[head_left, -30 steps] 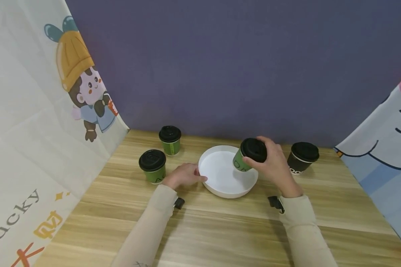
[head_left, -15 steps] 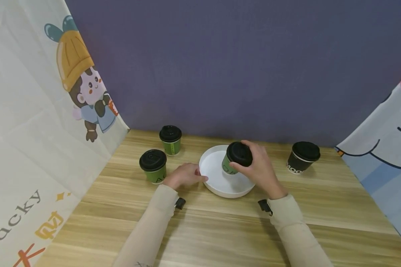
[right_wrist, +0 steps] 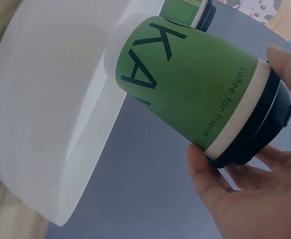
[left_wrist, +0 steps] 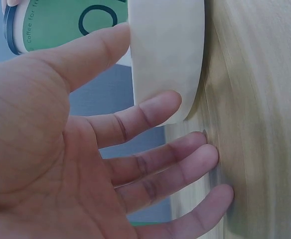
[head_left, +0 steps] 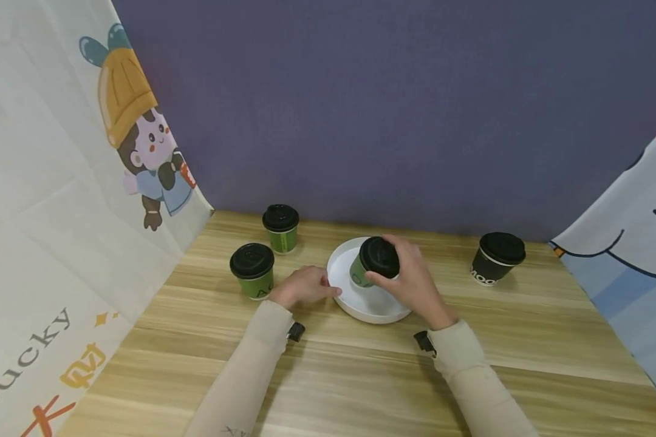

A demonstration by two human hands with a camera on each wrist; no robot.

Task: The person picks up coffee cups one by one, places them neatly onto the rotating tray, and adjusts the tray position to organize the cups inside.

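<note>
My right hand [head_left: 415, 282] grips a green paper coffee cup [head_left: 359, 272] around its black lid [head_left: 379, 256]. The cup tilts a little, its base inside the round white plate [head_left: 376, 311] with a raised wall. In the right wrist view, dark lettering shows on the green cup [right_wrist: 185, 84]; whether its base touches the plate I cannot tell. My left hand [head_left: 305, 285] pinches the plate's left rim. Seen from the left wrist, the thumb is at the rim and the index finger lies on the outer wall [left_wrist: 168, 55]; the other fingers extend loosely towards the table.
Two more green cups with black lids stand at left, one nearer [head_left: 256, 282] beside my left hand and one farther back [head_left: 282, 238]. A black lidded cup [head_left: 492, 264] stands at right. Behind the wooden table [head_left: 355, 388] rises a dark blue backdrop [head_left: 372, 109].
My right hand has carried the green cup leftward and slightly down, from the plate's right side to over its middle. The left hand has stayed at the plate's rim.
</note>
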